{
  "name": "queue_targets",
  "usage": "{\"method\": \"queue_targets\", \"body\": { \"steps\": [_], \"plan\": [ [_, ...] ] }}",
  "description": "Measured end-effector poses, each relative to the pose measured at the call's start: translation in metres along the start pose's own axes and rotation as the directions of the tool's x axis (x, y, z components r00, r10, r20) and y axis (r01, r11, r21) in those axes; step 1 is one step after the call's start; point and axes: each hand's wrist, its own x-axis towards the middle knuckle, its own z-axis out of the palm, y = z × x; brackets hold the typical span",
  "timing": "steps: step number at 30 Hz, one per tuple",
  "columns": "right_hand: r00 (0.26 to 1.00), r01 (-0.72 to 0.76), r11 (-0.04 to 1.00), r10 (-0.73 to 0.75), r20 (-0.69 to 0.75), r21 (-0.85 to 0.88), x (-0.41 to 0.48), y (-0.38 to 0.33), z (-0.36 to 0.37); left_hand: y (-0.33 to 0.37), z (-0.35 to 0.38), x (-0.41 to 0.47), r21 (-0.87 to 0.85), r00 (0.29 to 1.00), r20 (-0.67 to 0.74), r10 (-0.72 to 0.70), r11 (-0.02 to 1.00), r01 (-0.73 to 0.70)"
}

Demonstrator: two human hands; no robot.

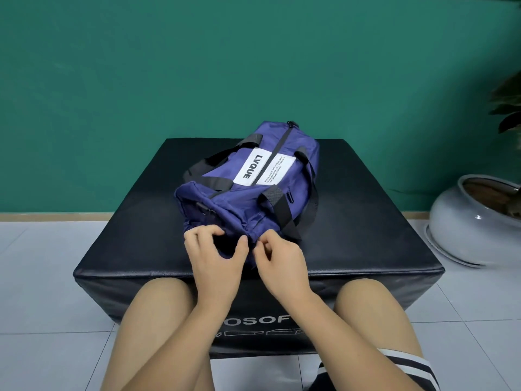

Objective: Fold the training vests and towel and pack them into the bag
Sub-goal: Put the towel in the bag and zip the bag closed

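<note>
- While you sit facing the block (pixel 366 227), your bare knees (pixel 158 311) rest against its near face, one outside each forearm. A dark shorts hem (pixel 406 365) with pale stripes shows on your right leg.
- Your left hand (pixel 217 258) lies on the near end of the bag (pixel 253 176). Its fingers are curled into the blue fabric and the thumb is hooked over a fold, so this hand grips the bag.
- Your right hand (pixel 279 263) sits just beside the left, almost touching it. Thumb and forefinger are closed in a narrow pinch on the bag's end seam. Whether a zipper pull lies between them cannot be told.
- Beyond your fingertips, the bag lies lengthwise on top of the block, pointing away from both hands. Its top zipper (pixel 284 138) appears closed along the visible length.
- Black carry straps (pixel 277 206) flank the bag. One loops outward beyond your left hand; the other drapes down the side beyond your right hand.
- A white label (pixel 248 170) reading "LVQUE" lies across the bag's top, past the near ends of the straps.
- A pale tiled floor (pixel 42 277) surrounds the block, outside both hands.
- Well to the right of your right hand, a white planter (pixel 462 230) stands on the floor, apart from the block, with dark leaves (pixel 507 108) above it.
- A green wall (pixel 169 66) closes the scene behind the bag.
</note>
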Motion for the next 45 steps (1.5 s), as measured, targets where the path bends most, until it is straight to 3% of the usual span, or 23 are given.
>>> {"method": "queue_targets", "body": {
  "steps": [3, 6, 12, 16, 23, 29, 31, 33, 35, 37, 39, 41, 45],
  "plan": [
    [0.997, -0.057, 0.997, 0.059, -0.047, 0.051, 0.003, 0.002, -0.008, 0.005, 0.001, -0.001, 0.016, 0.997, 0.062, 0.046, 0.999, -0.047],
    [0.991, -0.127, 0.992, 0.128, -0.044, 0.025, 0.012, 0.012, -0.014, 0.011, 0.005, 0.000, -0.013, 0.996, 0.071, -0.052, 0.999, 0.053],
    [0.963, -0.258, 0.959, 0.265, 0.056, -0.116, 0.038, 0.038, -0.023, 0.013, 0.004, 0.008, -0.030, 0.995, 0.060, -0.082, 0.996, 0.084],
    [0.916, -0.374, 0.923, 0.383, 0.118, -0.092, 0.059, 0.047, -0.030, 0.011, -0.005, 0.017, -0.034, 0.994, 0.040, -0.106, 0.994, 0.107],
    [0.949, -0.264, 0.951, 0.286, 0.132, -0.160, 0.085, 0.042, -0.032, 0.003, -0.012, 0.029, -0.039, 0.993, -0.020, -0.116, 0.993, 0.115],
    [0.946, -0.302, 0.937, 0.317, 0.064, -0.176, 0.106, 0.029, -0.025, -0.005, -0.021, 0.043, -0.075, 0.969, -0.161, -0.189, 0.981, 0.179],
    [0.933, -0.278, 0.940, 0.313, 0.175, -0.199, 0.108, 0.023, -0.018, -0.005, -0.025, 0.044, -0.097, 0.957, -0.212, -0.200, 0.978, 0.183],
    [0.908, -0.267, 0.953, 0.299, 0.293, -0.144, 0.104, 0.017, -0.009, -0.001, -0.029, 0.044, -0.048, 0.968, -0.226, -0.107, 0.994, 0.098],
    [0.933, -0.234, 0.969, 0.247, 0.261, -0.081, 0.097, 0.013, -0.005, -0.001, -0.033, 0.045, 0.122, 0.971, -0.194, 0.141, 0.985, -0.118],
    [0.967, -0.201, 0.978, 0.206, 0.149, -0.048, 0.094, 0.012, -0.005, 0.000, -0.032, 0.048, 0.318, 0.917, -0.118, 0.380, 0.890, -0.328],
    [0.981, -0.169, 0.985, 0.172, 0.085, -0.047, 0.094, 0.012, -0.009, 0.006, -0.024, 0.051, 0.448, 0.857, -0.020, 0.515, 0.771, -0.453],
    [0.986, -0.143, 0.981, 0.153, 0.072, -0.131, 0.097, 0.012, -0.012, 0.010, -0.016, 0.057, 0.518, 0.826, 0.123, 0.550, 0.675, -0.526],
    [0.988, -0.124, 0.944, 0.145, 0.047, -0.305, 0.105, 0.015, -0.019, 0.005, -0.012, 0.079, 0.663, 0.829, 0.353, 0.435, 0.509, -0.549]
  ]
}}
